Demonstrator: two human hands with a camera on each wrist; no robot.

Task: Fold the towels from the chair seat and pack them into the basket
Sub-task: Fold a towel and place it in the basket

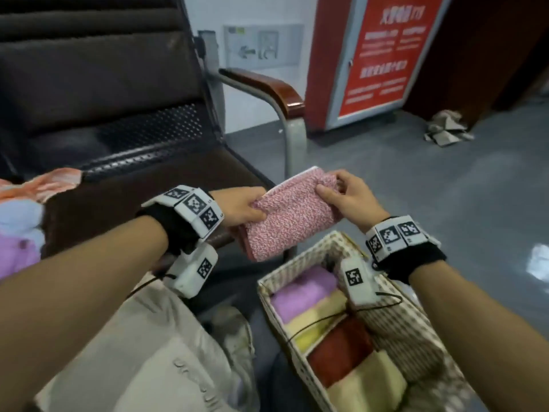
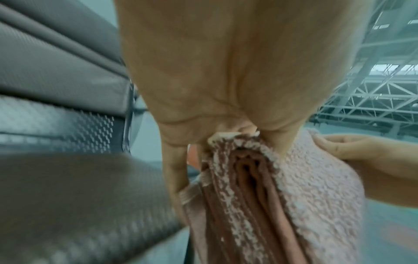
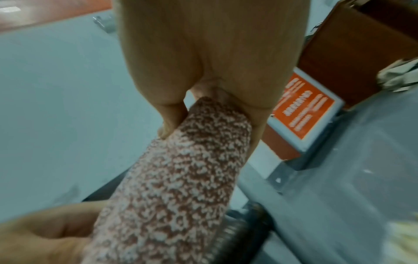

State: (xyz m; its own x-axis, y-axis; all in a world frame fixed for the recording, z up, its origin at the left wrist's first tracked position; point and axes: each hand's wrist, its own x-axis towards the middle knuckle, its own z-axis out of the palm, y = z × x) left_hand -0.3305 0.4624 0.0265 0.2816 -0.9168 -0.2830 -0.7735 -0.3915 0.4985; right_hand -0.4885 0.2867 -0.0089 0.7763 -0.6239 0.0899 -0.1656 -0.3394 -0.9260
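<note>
Pink speckled towel (image 1: 289, 217), folded, pinched at its ends by left hand (image 1: 242, 207) and right hand (image 1: 346, 195), above basket (image 1: 414, 337). Packing step; next, probably lower it beside the folded stack.

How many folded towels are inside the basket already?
4 show in the patterned fabric basket, in a row: purple towel farthest, pale yellow towel, dark red towel, cream towel nearest. More may hide underneath.
</note>
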